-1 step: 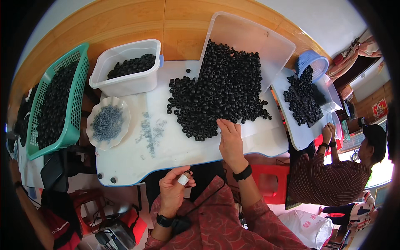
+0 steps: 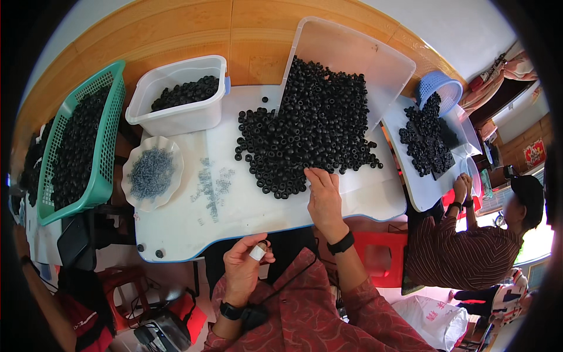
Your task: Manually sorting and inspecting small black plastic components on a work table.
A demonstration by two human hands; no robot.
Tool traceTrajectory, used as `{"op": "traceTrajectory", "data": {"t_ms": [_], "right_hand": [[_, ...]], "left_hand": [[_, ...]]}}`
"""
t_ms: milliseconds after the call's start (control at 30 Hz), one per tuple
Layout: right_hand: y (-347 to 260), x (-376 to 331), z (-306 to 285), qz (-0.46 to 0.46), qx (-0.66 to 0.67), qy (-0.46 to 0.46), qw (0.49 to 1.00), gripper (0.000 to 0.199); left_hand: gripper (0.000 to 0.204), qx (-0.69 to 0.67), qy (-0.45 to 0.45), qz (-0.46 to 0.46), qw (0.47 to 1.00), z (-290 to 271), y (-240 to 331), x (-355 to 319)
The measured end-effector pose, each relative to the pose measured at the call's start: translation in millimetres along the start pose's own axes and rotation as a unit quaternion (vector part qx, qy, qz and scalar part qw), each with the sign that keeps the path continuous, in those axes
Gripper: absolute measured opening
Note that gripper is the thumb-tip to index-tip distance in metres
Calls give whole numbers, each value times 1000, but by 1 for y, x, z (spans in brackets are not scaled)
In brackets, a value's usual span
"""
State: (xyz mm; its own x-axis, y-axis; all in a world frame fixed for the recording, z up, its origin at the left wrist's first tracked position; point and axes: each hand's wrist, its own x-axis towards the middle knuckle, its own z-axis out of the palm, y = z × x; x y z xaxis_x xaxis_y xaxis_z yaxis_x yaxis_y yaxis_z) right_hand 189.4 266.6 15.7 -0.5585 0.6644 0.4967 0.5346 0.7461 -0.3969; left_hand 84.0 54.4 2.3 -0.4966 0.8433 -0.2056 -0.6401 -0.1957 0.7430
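A large heap of small black rings spills from a clear plastic bin lying on its side on the white table. At the heap's front edge, my right hand has its thumb and fingers pinched together against the rings; what is between the tips is hidden. My left hand is held over my lap at the table's front edge, fingers curled in. A small white piece or wrap shows at its fingers, with a dark bit above; I cannot make out what it grips.
Left of the heap, small clear pieces are scattered beside a scalloped dish full of them. A white tub and a green basket hold black parts. At right, a co-worker sits by another table.
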Motion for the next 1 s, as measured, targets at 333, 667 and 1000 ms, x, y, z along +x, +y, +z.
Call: {"op": "traceTrajectory", "data": {"t_ms": [333,667,1000], "right_hand": [[13,-8,8,66,15,44,997,23],[7,-8,9,93,28,16,995,19],[4,-13,10,50,17,58,997,14]], "left_hand": [[24,-16,4,-9,1000,-2,0,1],[24,-22,4,-18,1000,2,1,-1],[20,-13,15,10,1000,-7,11,-5]]}}
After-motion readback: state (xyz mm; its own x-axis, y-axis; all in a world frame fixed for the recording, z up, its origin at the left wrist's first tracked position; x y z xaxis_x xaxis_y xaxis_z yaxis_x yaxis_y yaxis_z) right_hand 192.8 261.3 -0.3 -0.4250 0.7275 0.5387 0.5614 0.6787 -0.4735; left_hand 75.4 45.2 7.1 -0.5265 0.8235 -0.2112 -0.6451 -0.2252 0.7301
